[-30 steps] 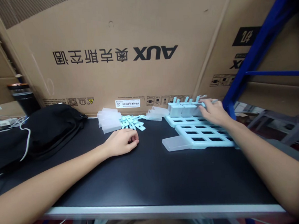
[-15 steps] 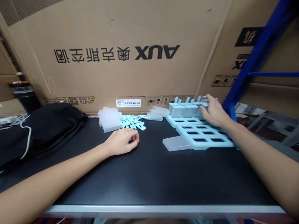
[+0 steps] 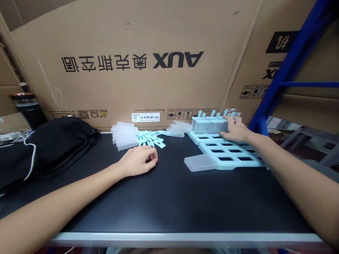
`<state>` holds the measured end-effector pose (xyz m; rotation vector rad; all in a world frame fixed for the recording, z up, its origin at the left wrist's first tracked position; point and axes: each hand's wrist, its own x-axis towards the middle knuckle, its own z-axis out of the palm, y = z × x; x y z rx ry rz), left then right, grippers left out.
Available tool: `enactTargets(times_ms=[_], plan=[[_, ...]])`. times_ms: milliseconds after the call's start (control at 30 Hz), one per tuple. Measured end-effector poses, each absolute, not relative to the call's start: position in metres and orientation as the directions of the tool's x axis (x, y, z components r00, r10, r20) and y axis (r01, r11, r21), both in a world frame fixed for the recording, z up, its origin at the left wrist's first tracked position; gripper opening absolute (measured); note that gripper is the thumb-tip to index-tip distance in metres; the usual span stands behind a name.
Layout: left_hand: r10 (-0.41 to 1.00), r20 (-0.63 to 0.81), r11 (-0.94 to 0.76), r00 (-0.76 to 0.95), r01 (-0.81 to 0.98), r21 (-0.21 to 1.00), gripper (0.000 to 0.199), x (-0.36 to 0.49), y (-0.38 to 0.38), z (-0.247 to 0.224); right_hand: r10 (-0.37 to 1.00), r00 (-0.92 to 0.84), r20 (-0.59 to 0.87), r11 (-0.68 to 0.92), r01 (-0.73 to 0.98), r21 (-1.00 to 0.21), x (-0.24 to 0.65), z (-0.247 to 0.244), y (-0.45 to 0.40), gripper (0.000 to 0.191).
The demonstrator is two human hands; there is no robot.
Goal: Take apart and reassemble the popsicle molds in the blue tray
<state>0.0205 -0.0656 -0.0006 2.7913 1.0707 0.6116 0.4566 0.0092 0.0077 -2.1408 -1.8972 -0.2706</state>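
My left hand rests on the black table with its fingers curled in and nothing visible in them. Just behind it lies a heap of light blue ice pop sticks. My right hand is at the back row of a light blue ice pop mould frame, thumb in front and fingers over the top, closed around an ice pop mould that it mostly hides. To its left, filled slots hold translucent ice pop moulds with blue sticks upright. A loose translucent mould lies against the frame's front left corner.
Stacked translucent moulds lie left of the sticks, and a few more moulds to the right. A big cardboard box stands behind the table. At left are a black bag and a dark cup; a blue metal post is at right.
My right hand has shifted slightly left and lower along the back row, its fingers now lower over the mould. My left hand has stayed put.
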Motion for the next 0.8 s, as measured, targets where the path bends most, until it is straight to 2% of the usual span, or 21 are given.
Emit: enactTargets(times_ms=[133, 333, 467, 567, 633, 700, 800], plan=[[0.664, 0.332, -0.746, 0.67, 0.626, 0.228, 0.011, 0.021, -0.066, 0.0, 0.953, 0.21, 0.217, -0.19, 0.976, -0.111, 0.447, 0.015, 0.004, 0.083], [0.664, 0.334, -0.746, 0.669, 0.626, 0.228, 0.011, 0.021, -0.065, -0.002, 0.954, 0.261, 0.149, -0.247, 0.963, -0.112, 0.435, 0.019, -0.002, 0.092], [0.663, 0.329, -0.746, 0.673, 0.632, 0.212, 0.01, 0.022, -0.068, 0.002, 0.956, 0.27, 0.112, -0.265, 0.963, -0.054, 0.434, 0.028, -0.008, 0.091], [0.661, 0.352, -0.741, 0.663, 0.649, 0.17, 0.012, 0.023, -0.07, 0.005, 0.954, 0.259, 0.148, -0.264, 0.964, 0.014, 0.43, 0.049, -0.019, 0.087], [0.657, 0.371, -0.737, 0.656, 0.662, 0.136, 0.015, 0.022, -0.069, 0.005, 0.965, 0.176, 0.193, -0.189, 0.981, 0.047, 0.417, 0.068, -0.031, 0.077], [0.645, 0.377, -0.743, 0.665, 0.66, 0.109, 0.022, 0.021, -0.066, 0.002, 0.986, 0.005, 0.164, -0.007, 1.0, 0.012, 0.395, 0.084, -0.046, 0.065], [0.628, 0.36, -0.76, 0.69, 0.643, 0.092, 0.031, 0.019, -0.061, -0.004, 0.937, -0.332, -0.105, 0.303, 0.927, -0.221, 0.354, 0.093, -0.068, 0.067]])
